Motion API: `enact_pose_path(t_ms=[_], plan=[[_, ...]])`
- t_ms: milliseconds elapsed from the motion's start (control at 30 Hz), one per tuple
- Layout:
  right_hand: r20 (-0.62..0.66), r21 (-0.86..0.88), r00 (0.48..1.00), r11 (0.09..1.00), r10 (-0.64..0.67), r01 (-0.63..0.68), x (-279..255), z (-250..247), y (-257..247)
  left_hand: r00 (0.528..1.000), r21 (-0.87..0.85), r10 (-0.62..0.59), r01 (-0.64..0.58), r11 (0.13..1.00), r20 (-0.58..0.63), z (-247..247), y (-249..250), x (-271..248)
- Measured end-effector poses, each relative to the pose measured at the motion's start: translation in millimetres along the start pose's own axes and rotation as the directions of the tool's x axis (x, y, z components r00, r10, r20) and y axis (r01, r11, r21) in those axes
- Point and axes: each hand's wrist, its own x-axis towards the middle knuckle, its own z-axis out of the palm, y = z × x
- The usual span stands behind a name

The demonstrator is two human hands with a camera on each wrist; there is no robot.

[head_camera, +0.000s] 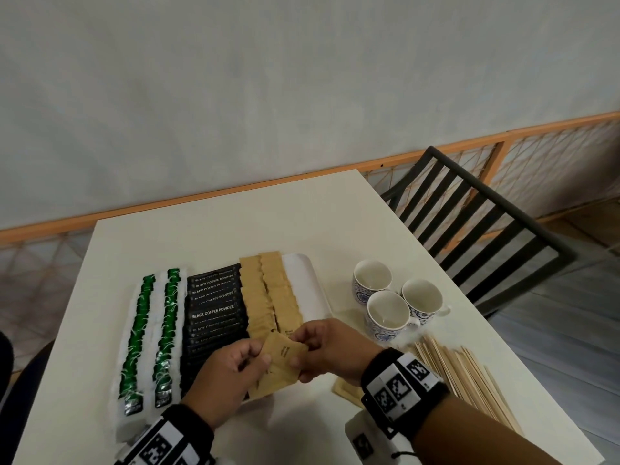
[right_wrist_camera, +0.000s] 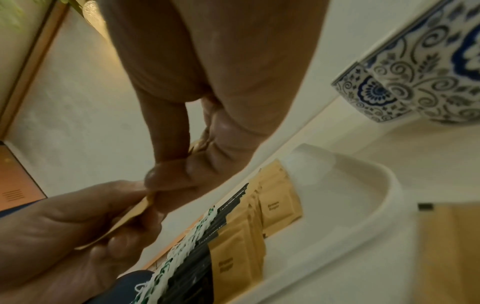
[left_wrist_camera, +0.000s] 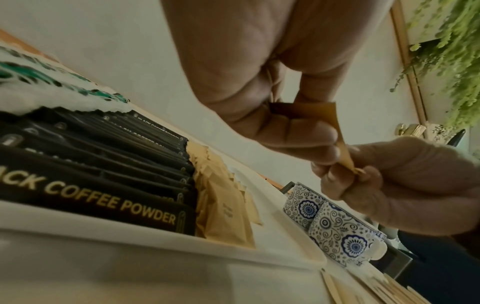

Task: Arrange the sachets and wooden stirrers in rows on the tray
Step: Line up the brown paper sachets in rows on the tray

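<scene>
Both hands' grip pinches a brown sachet (head_camera: pixel 283 355) above the tray (head_camera: pixel 310 280)

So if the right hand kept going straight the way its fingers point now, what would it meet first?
Probably the left hand: the right hand points leftward across the brown sachet both pinch. Depth is unclear.

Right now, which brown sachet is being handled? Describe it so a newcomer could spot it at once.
Start at the white rectangular tray on the white table, then move to its near end. There the left hand and right hand pinch one brown paper sachet; unlike the brown sachets lying in rows, it is raised.
</scene>
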Motion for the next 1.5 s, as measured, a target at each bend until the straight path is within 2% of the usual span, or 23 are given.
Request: enact_pose_path(t_ms=[133, 267, 300, 367, 400, 467, 500, 567, 733, 933, 1067, 1133, 1200, 1267, 1300, 1367, 1433, 1500], plan=[[-0.072, -0.058, 0.997, 0.998, 0.000, -0.004, 8, 3, 8, 1.000, 0.084, 0.017, -0.017, 0.996, 0.002, 4, -4, 2], [-0.162, 0.127, 0.987, 0.992, 0.005, 0.016, 14, 6, 5, 0.998, 0.239, -0.030, 0.016, 0.971, 0.057, 2, -9, 1], [-0.223, 0.108, 0.975, 0.994, 0.001, 0.023, 17, 4, 3, 0.998, 0.248, -0.043, 0.032, 0.968, 0.040, 1, -11, 1], [-0.360, -0.177, 0.931, 0.984, -0.057, -0.008, 24, -3, 3, 0.997, 0.232, -0.076, 0.078, 0.970, -0.017, -2, -16, 1], [-0.386, -0.375, 0.917, 0.925, -0.103, -0.054, 27, -7, 4, 0.995, 0.220, -0.092, 0.099, 0.970, -0.043, -4, -18, 1], [-0.332, -0.673, 0.933, 0.728, -0.138, -0.132, 33, -15, 4, 0.990, 0.210, -0.118, 0.130, 0.969, -0.072, -9, -23, 0], [-0.291, -0.746, 0.949, 0.650, -0.122, -0.145, 36, -16, 4, 0.988, 0.200, -0.131, 0.145, 0.969, -0.080, -11, -23, -1], [-0.229, -0.812, 0.969, 0.568, -0.093, -0.138, 43, -14, 5, 0.985, 0.161, -0.149, 0.163, 0.973, -0.091, -14, -22, -1], [-0.243, -0.828, 0.963, 0.541, -0.113, -0.145, 63, -9, 11, 0.980, -0.017, -0.182, 0.181, 0.983, -0.081, -15, -17, -1], [-0.241, -0.851, 0.959, 0.507, -0.148, -0.136, 74, -5, 16, 0.981, -0.055, -0.175, 0.171, 0.984, -0.082, -16, -15, -3], [-0.256, -0.845, 0.945, 0.521, -0.202, -0.118, 68, -5, 17, 0.979, -0.057, -0.186, 0.181, 0.982, -0.081, -16, -17, -2], [-0.262, -0.843, 0.921, 0.533, -0.287, -0.074, 61, -2, 12, 0.980, -0.042, -0.181, 0.179, 0.983, -0.084, -16, -18, -1], [-0.245, -0.813, 0.904, 0.582, -0.351, 0.006, 53, 3, 6, 0.982, -0.009, -0.168, 0.167, 0.986, -0.089, -15, -17, -1], [-0.163, -0.757, 0.947, 0.650, -0.277, 0.060, 44, 9, 3, 0.983, -0.011, -0.153, 0.153, 0.988, -0.098, -13, -16, -1], [-0.108, -0.713, 0.974, 0.698, -0.197, 0.062, 39, 12, 3, 0.983, -0.023, -0.147, 0.145, 0.989, -0.107, -12, -15, -1], [-0.012, -0.614, 0.998, 0.788, -0.066, 0.045, 30, 17, 7, 0.984, -0.041, -0.137, 0.133, 0.990, -0.116, -8, -14, 0], [0.010, -0.473, 0.999, 0.880, -0.044, 0.044, 25, 21, 15, 0.985, -0.041, -0.148, 0.145, 0.989, -0.085, -3, -14, 1], [-0.028, -0.325, 0.997, 0.944, -0.068, 0.055, 23, 21, 21, 0.985, -0.009, -0.165, 0.165, 0.986, -0.040, 2, -14, 2]])
